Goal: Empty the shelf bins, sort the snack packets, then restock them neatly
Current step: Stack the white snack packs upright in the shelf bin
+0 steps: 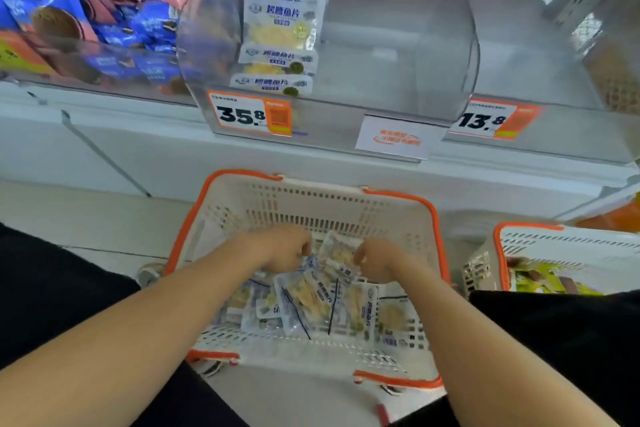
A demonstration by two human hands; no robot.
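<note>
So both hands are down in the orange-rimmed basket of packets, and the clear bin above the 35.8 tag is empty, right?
Not empty: the head view shows three white packets in that bin, at its left. The rest holds.

Pale tiled floor (76, 215) under white shelving (145, 152)

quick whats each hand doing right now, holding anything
left hand: closed, fingers curled, pinching the left edge of the top snack packet in the basket
right hand: closed, pinching the same packet's right edge
</note>
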